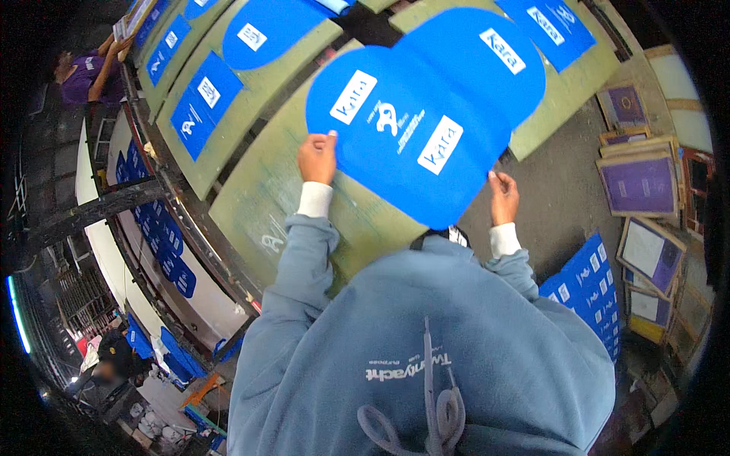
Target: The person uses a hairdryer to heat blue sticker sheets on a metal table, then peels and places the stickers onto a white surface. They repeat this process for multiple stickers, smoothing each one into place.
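A large blue fabric panel with rounded ends and white printed patches spreads before me, with a crease or fold across its middle. My left hand pinches its left edge between thumb and fingers. At the lower right edge, my right hand holds the panel with its fingertips. The panel's near end hangs toward my chest, while its far part lies over a greenish printing board. Faint traces of print mark the board's surface near my left forearm.
More boards with blue printed fabric pieces stretch away to the left. Wooden-framed printing screens lean at the right. Blue printed fabric hangs beside my right elbow. A person in a purple shirt works at the far left; another person is lower left.
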`<action>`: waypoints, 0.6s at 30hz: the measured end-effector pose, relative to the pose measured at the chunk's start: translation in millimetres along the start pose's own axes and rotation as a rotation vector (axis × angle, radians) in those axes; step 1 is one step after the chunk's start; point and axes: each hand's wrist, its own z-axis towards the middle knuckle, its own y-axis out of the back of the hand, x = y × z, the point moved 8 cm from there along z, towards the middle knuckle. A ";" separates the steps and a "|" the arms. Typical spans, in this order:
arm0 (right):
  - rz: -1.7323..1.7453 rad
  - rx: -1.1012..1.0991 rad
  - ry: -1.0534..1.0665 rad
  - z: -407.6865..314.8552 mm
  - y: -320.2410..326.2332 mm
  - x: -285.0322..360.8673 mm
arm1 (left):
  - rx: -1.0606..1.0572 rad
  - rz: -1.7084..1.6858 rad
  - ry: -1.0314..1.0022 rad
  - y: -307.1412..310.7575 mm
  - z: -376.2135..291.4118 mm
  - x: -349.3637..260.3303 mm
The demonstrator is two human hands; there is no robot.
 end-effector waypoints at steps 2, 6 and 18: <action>0.093 0.179 -0.158 13.6 -18.5 -6.2 | 0.002 0.121 -0.044 2.2 56.4 24.8; 0.128 0.255 -0.118 19.2 -31.7 -8.8 | 0.057 0.502 -0.316 -18.4 117.5 -8.4; -0.110 -0.025 0.131 -16.8 -22.6 21.4 | 0.215 0.475 -0.121 -51.7 148.4 6.7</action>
